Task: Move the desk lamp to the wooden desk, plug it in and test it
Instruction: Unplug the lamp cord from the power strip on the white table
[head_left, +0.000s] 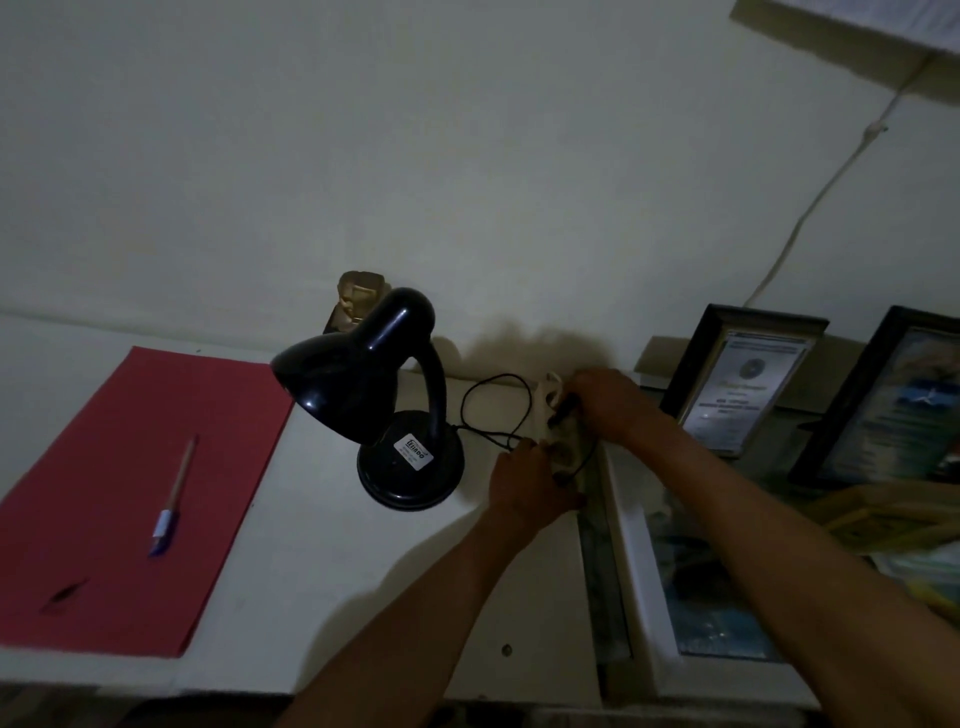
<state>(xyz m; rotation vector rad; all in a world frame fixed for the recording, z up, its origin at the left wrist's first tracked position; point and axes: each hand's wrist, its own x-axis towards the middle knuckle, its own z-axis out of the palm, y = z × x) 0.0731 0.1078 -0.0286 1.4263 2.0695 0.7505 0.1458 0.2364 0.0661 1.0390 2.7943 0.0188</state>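
Observation:
A black desk lamp (384, 395) stands unlit on the pale desk top (322, 571), its shade tilted down to the left. Its thin black cord (493, 410) loops right to a white power strip (551, 410) near the wall. My left hand (524, 483) grips the near end of the strip. My right hand (608, 400) holds the lamp's black plug (563, 405) at the strip's sockets; whether the plug is fully in cannot be told.
A red sheet (130, 493) with a pen (174, 499) lies at the left. A small gold figure (358, 301) stands behind the lamp. Framed certificates (737, 384) lean on the wall at the right, above a glass-fronted unit (701, 571). A white cable (810, 208) runs up the wall.

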